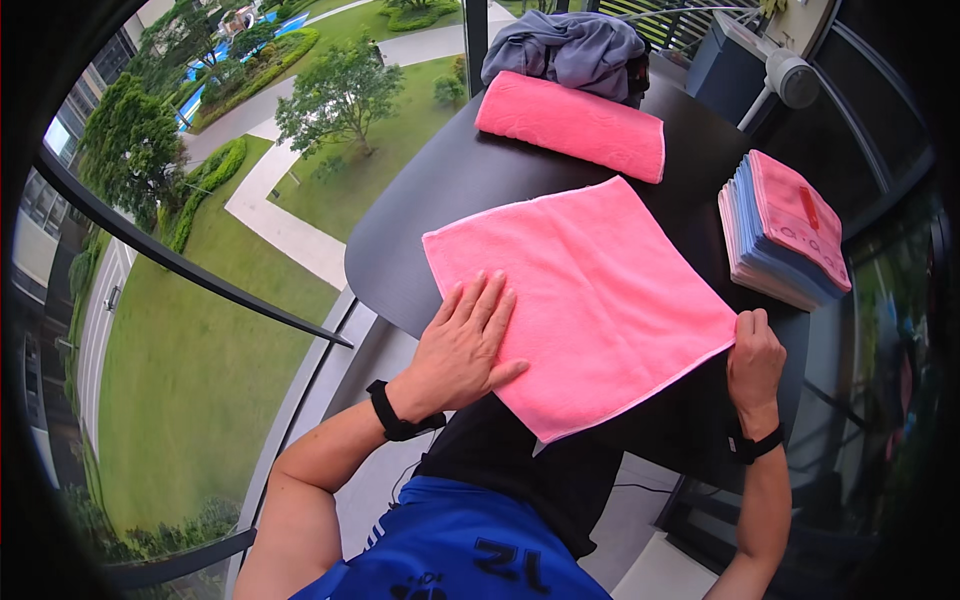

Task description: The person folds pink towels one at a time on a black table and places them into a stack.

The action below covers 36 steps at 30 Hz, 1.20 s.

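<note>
A pink terry towel [592, 292] lies spread on the dark table [405, 247], its near corner reaching past the edge by my body. My left hand [465, 341] rests on its left part, palm down with the fingers extended. At the right corner, my right hand [754, 364] pinches the fabric between thumb and curled fingers. Beyond the spread towel lies a folded or rolled pink towel [570, 126]. To the right stands a stack of folded pink, blue and pale cloths [784, 232]; the top one is pink with a printed design and a red mark.
A heap of grey-blue fabric [566, 49] sits at the table's far end, touching the pink roll. Tall glass panes with a dark rail [187, 262] run along the left. A white-headed fixture [791, 79] stands behind the table at the right, and a cable [641, 489] crosses the floor.
</note>
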Each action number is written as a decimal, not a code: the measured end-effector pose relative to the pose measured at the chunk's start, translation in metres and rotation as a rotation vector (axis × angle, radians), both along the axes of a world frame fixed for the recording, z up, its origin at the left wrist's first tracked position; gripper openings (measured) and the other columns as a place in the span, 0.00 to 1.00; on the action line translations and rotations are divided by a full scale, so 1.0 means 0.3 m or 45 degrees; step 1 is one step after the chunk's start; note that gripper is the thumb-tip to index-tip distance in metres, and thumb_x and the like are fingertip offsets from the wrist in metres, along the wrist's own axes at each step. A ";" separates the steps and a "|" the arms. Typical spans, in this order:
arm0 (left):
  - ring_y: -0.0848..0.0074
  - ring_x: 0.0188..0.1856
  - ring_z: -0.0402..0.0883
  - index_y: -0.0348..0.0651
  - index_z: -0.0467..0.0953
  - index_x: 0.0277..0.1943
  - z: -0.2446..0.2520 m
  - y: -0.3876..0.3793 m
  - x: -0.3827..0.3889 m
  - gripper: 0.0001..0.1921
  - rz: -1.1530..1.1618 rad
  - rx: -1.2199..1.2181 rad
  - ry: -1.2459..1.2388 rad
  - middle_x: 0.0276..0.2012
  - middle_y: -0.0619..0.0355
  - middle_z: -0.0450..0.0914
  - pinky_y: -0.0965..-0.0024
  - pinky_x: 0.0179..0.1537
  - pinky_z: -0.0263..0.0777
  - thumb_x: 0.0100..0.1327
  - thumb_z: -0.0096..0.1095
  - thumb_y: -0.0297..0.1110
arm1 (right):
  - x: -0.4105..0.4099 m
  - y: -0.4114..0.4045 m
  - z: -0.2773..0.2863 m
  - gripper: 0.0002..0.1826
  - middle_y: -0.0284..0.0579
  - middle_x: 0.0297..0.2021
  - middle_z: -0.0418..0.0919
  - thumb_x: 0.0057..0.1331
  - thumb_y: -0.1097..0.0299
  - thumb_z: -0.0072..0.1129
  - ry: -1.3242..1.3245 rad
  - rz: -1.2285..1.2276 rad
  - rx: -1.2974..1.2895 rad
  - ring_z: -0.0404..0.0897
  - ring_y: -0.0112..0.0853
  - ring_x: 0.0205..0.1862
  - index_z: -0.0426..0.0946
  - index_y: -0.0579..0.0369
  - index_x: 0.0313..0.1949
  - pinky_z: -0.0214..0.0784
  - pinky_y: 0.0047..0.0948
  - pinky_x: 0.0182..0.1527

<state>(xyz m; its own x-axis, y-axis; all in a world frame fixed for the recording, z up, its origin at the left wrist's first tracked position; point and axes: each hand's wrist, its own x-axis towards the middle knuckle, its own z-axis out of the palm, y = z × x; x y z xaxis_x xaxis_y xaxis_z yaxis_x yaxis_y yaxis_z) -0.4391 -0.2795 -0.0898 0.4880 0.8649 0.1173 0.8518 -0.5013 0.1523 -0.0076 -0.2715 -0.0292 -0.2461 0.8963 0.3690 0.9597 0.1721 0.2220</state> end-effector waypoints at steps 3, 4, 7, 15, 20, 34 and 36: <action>0.47 0.88 0.50 0.31 0.57 0.84 -0.001 0.001 -0.004 0.51 -0.011 0.003 0.012 0.86 0.37 0.53 0.47 0.87 0.41 0.78 0.52 0.70 | 0.063 -0.017 -0.037 0.08 0.54 0.39 0.76 0.66 0.81 0.59 0.067 -0.071 -0.106 0.83 0.54 0.42 0.73 0.61 0.43 0.77 0.53 0.43; 0.47 0.88 0.50 0.31 0.57 0.84 -0.001 0.002 -0.006 0.51 -0.012 0.003 0.012 0.86 0.37 0.53 0.47 0.87 0.41 0.78 0.52 0.70 | 0.096 -0.026 -0.052 0.08 0.54 0.39 0.76 0.66 0.81 0.59 0.068 -0.071 -0.105 0.83 0.54 0.42 0.73 0.61 0.43 0.77 0.53 0.43; 0.48 0.89 0.50 0.32 0.57 0.84 0.007 0.005 -0.014 0.51 -0.037 0.001 0.019 0.86 0.37 0.53 0.47 0.87 0.41 0.78 0.50 0.71 | 0.147 -0.046 -0.055 0.15 0.57 0.56 0.82 0.69 0.77 0.61 0.596 -0.110 -0.299 0.84 0.55 0.53 0.81 0.65 0.55 0.79 0.48 0.57; 0.47 0.89 0.47 0.33 0.53 0.86 0.008 0.052 -0.039 0.52 -0.161 -0.047 0.064 0.87 0.37 0.51 0.46 0.87 0.40 0.78 0.45 0.73 | -0.021 -0.095 -0.007 0.25 0.57 0.63 0.80 0.66 0.65 0.74 0.258 0.382 -0.437 0.81 0.53 0.62 0.82 0.66 0.59 0.77 0.48 0.62; 0.48 0.89 0.46 0.34 0.51 0.86 0.019 0.147 -0.076 0.49 -0.317 -0.106 0.093 0.88 0.39 0.48 0.45 0.87 0.40 0.80 0.46 0.69 | -0.064 -0.241 0.018 0.18 0.53 0.45 0.79 0.63 0.66 0.76 0.291 0.225 -0.447 0.80 0.51 0.47 0.81 0.64 0.45 0.77 0.48 0.47; 0.50 0.89 0.47 0.40 0.52 0.87 0.124 0.132 0.126 0.47 -0.667 -0.041 -0.067 0.88 0.41 0.48 0.38 0.86 0.36 0.80 0.50 0.66 | -0.324 -0.359 0.074 0.35 0.66 0.77 0.69 0.75 0.56 0.66 0.427 0.254 -0.536 0.68 0.60 0.78 0.71 0.64 0.75 0.58 0.58 0.78; 0.49 0.89 0.47 0.41 0.52 0.87 0.074 0.077 0.139 0.47 -0.652 -0.084 -0.048 0.88 0.42 0.48 0.38 0.86 0.36 0.80 0.49 0.68 | -0.405 -0.335 0.039 0.38 0.65 0.79 0.66 0.75 0.53 0.66 0.454 0.269 -0.588 0.65 0.60 0.80 0.70 0.62 0.77 0.53 0.60 0.80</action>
<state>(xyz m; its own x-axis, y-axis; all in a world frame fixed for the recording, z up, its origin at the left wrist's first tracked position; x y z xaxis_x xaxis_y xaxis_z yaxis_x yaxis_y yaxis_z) -0.3973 -0.2563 -0.0675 0.8474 0.5221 0.0963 0.4927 -0.8410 0.2235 -0.1290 -0.3718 -0.0174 -0.3687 0.9284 0.0466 0.8959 0.3683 -0.2485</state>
